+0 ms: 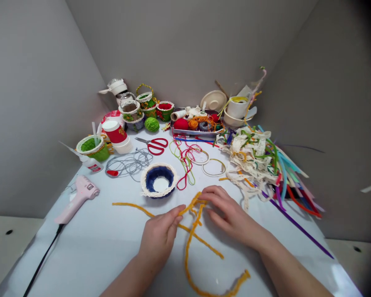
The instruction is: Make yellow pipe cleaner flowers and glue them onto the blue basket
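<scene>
Both my hands work strands of orange yarn (191, 239) on the white table (95, 247). My left hand (160, 235) pinches one strand between thumb and fingertips. My right hand (225, 210) is closed on the twisted part of the yarn just to the right of it. Loose ends trail left across the table and loop down toward the near edge. A small blue cup (159, 180) trimmed with cream lace stands just beyond my hands.
A pink glue gun (78, 198) lies at the left with its cord. Red scissors (154, 144), grey cord (130, 163), rings (214, 167), decorated cups (92, 147), a tray of yarn balls (198, 123) and a heap of lace and coloured strips (259, 161) crowd the back and right.
</scene>
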Motion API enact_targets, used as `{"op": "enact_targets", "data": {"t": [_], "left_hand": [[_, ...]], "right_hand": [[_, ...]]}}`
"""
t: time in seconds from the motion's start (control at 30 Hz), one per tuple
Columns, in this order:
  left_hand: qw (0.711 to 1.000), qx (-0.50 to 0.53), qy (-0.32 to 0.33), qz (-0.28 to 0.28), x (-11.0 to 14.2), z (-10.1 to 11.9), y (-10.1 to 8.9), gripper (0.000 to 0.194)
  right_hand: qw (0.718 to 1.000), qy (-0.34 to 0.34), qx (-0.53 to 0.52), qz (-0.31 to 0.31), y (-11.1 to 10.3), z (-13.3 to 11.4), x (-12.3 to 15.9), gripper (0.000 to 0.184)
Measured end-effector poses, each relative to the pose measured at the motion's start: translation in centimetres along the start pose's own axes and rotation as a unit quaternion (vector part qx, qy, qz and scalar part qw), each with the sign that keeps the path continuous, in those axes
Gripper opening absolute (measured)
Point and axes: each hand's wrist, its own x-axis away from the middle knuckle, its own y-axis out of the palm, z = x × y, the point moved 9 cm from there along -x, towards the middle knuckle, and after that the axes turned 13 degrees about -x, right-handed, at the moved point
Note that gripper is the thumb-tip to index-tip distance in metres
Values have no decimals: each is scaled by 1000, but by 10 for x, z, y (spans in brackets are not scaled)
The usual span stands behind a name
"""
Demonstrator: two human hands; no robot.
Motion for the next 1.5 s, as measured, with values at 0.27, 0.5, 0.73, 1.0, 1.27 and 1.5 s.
{"op": "enact_targets", "data": {"t": [0.27, 0.5, 0.73, 1.0, 1.27, 1.5], "left_hand": [[998, -10, -30, -45, 1, -9, 14, 42], [986, 48, -135, -83, 7, -17, 21, 21], [995, 56, -75, -24, 1, -11, 11, 14], [990, 123, -71, 25, -2, -10, 8, 13], [985, 143, -90, 19, 0, -13, 10, 11], [973, 177, -146, 23, 2, -24, 9, 17]], "right_hand": [[997, -24, -58, 36, -17, 2, 3, 20], [998, 27, -44, 34, -33, 16, 6, 21], [988, 62, -53, -130, -16, 12, 16, 27], [945, 181, -264, 75, -21, 41, 14, 19], [886, 210, -381, 158, -7, 53, 16, 25], [881, 206, -389, 174, -6, 60, 17, 26]]}}
